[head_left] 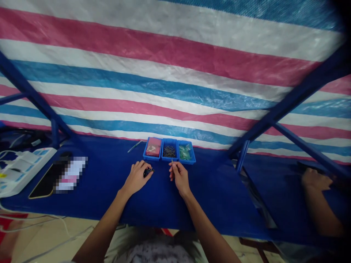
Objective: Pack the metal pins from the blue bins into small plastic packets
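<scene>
My left hand (pixel 138 178) rests on the blue table top, its thumb and fingers curled around several small, slim black pieces (pixel 148 172) whose exact kind I cannot make out. To its right, my right hand (pixel 179 177) pinches a thin, brassy screw (pixel 172 161) upright between thumb and fingertips. Just beyond my hands, three small blue bins stand side by side. The left bin (pixel 152 158) holds red-pink packets, the middle bin (pixel 169 159) a heap of dark screws (pixel 169 151), and the right bin (pixel 189 161) green pieces in clear plastic.
A pen (pixel 134 146) lies left of the bins. Farther left are a phone (pixel 45 180), a blurred-out paper (pixel 71 174) and a white power strip (pixel 23 173) with cables. Blue frame bars (pixel 270 118) slant at both sides before a striped sheet. Another person's hand (pixel 316 179) is at far right.
</scene>
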Tool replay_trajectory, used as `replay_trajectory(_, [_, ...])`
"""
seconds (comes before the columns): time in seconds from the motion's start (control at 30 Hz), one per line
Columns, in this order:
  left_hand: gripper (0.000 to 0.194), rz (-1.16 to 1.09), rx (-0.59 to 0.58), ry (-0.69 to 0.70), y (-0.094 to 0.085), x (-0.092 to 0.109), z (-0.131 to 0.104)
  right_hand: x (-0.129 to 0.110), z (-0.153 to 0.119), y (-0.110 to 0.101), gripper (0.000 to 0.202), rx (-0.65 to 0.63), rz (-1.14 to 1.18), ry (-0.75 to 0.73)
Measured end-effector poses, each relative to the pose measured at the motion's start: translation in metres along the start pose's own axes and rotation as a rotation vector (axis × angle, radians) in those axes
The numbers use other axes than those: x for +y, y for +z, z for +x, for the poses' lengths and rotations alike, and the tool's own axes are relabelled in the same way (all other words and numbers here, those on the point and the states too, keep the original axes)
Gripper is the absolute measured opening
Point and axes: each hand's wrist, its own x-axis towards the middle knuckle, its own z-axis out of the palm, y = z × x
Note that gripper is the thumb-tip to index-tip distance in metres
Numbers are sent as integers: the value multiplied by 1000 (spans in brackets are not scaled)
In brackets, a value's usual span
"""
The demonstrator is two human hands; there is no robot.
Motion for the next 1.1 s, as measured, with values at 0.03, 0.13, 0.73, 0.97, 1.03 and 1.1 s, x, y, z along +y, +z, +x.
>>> replay_trajectory(0.03, [11, -4, 1, 0, 0, 0, 0, 0, 1, -1, 36, 4, 26, 4])
replay_trajectory(0.13, [10, -8, 1, 2, 0, 0, 0, -2, 2, -1, 34, 13, 60, 15])
replay_trajectory(0.73, [14, -44, -35, 18, -3, -2, 1, -6, -4, 3, 39, 44, -117, 38])
replay_trajectory(0.97, [17, -54, -33, 24, 0, -4, 0, -3, -3, 1, 48, 106, -88, 61])
replay_trajectory(1.03, [16, -55, -20, 16, 1, -5, 0, -3, -2, 2, 45, 114, -64, 60])
replay_trajectory(1.1, [15, -53, -13, 17, 2, -5, 0, -3, -2, 2, 42, 105, -38, 57])
